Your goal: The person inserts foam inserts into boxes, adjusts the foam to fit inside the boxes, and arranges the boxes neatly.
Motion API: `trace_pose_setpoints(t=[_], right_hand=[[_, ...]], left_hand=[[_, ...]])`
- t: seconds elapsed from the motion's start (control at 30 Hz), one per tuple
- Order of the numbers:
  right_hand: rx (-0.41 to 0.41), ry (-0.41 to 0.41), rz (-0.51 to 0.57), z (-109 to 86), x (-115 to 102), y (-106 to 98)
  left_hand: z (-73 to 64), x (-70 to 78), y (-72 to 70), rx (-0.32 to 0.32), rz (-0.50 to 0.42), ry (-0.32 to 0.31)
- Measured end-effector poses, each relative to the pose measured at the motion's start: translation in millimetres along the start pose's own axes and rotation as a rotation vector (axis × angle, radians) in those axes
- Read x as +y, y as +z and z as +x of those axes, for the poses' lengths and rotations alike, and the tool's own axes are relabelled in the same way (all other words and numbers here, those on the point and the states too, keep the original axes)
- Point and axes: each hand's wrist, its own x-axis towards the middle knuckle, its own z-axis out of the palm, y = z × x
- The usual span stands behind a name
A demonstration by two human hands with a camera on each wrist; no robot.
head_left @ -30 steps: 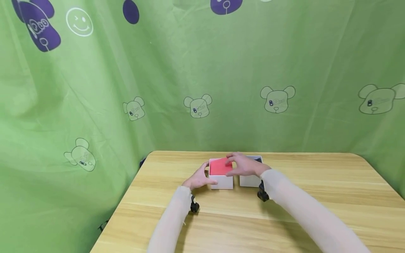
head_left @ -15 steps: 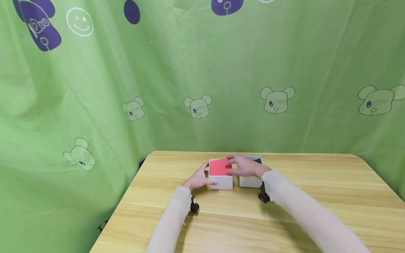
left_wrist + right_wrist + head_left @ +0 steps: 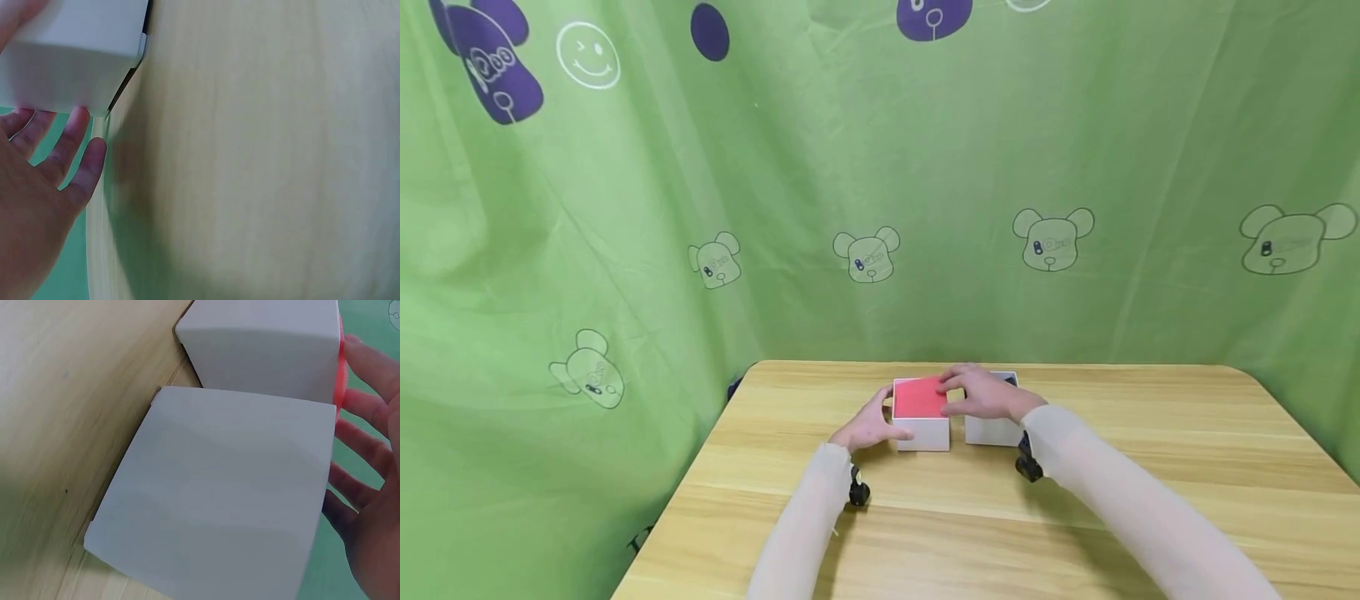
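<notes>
A white box (image 3: 923, 435) stands near the table's far edge with a red square piece (image 3: 919, 398) at its top. The red piece nearly fills the opening, and its edge shows past the box rim in the right wrist view. My left hand (image 3: 870, 423) holds this box at its left side, thumb on the front face and fingertips (image 3: 78, 119) on the left wall. My right hand (image 3: 981, 393) reaches over a second white box (image 3: 212, 487), its thumb and fingers loosely bent at the red piece's right edge.
Something dark (image 3: 1009, 380) shows inside the second box, which stands just right of the first. The wooden table (image 3: 940, 533) ends close behind both boxes, against a green curtain (image 3: 955, 308) printed with bear heads.
The red piece was slanted at its far edge a second ago and now lies straighter in the box opening. My right fingers have drawn back slightly to its right edge. My left hand stays put.
</notes>
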Motion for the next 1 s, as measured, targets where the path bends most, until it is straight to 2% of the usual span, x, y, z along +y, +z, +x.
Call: trace_pose_setpoints(t=[0.73, 1.0], right_hand=[[-0.071, 0.095, 0.040, 5.3, -6.2, 6.5], [-0.033, 0.088, 0.009, 4.7, -8.1, 6.5]], left_hand=[[0.7, -1.1, 0.3, -0.002, 0.000, 0.009], [1.3, -1.2, -0.4, -0.004, -0.015, 0.009]])
